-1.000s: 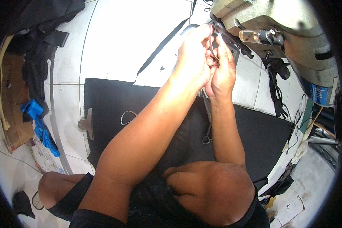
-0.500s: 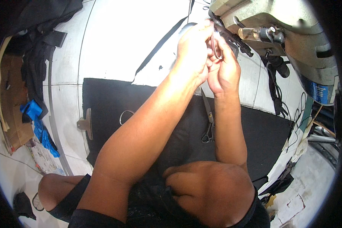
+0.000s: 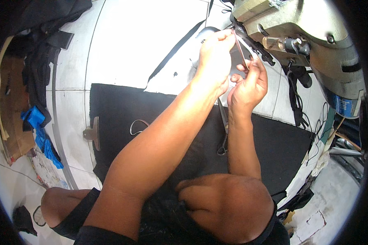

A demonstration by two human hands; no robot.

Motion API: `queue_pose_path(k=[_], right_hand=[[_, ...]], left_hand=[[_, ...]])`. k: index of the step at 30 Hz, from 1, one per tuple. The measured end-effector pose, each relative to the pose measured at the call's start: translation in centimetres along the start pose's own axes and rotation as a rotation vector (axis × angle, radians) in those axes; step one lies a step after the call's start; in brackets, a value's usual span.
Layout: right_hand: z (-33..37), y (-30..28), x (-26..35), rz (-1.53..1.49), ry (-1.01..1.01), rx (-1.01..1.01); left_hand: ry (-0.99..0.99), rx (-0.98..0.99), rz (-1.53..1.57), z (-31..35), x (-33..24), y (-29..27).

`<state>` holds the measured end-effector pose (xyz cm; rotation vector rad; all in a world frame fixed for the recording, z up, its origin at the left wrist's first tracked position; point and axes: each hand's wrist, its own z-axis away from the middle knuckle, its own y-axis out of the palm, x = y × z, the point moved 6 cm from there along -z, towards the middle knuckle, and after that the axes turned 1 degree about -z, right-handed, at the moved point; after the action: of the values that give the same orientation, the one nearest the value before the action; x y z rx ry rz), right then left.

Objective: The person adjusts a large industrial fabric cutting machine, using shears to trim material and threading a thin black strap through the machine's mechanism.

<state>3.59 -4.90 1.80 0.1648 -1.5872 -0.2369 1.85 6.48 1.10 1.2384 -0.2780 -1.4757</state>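
Illegible pale lettering (image 3: pixel 346 105) on the blue label (image 3: pixel 342 110) of the beige machine (image 3: pixel 333 53)

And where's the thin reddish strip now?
In the head view, upper right of centre, the strip spans between the left hand and the right hand, left of the pale machine.

blue cloth (image 3: pixel 36 117): just beside brown cardboard (image 3: pixel 18 122);
metal clip (image 3: pixel 95 133): left edge, black mat (image 3: pixel 278 141);
black strap (image 3: pixel 175 52): slantwise on white tiles (image 3: pixel 122 45)
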Motion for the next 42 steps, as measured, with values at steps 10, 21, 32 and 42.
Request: queue_pose_path(k=[10, 21, 32, 42], right_hand=[[-0.5, 1.5, -1.5, -0.010, 0.278, 0.239], [-1.7, 3.3, -2.9, -0.426, 0.617, 0.290], [-1.6, 4.5, -2.4, -0.681, 0.721, 0.273], [-1.7, 4.3, -2.9, -0.619, 0.599, 0.395]], left_hand=[[-0.137, -0.011, 0.042, -0.3, 0.3, -0.6], [-0.099, 0.005, -0.018, -0.3, 0.0, -0.9], [-0.055, 0.088, 0.187, -0.5, 0.0, -0.4], [-0.058, 0.156, 0.127, -0.8, 0.4, -1.0]])
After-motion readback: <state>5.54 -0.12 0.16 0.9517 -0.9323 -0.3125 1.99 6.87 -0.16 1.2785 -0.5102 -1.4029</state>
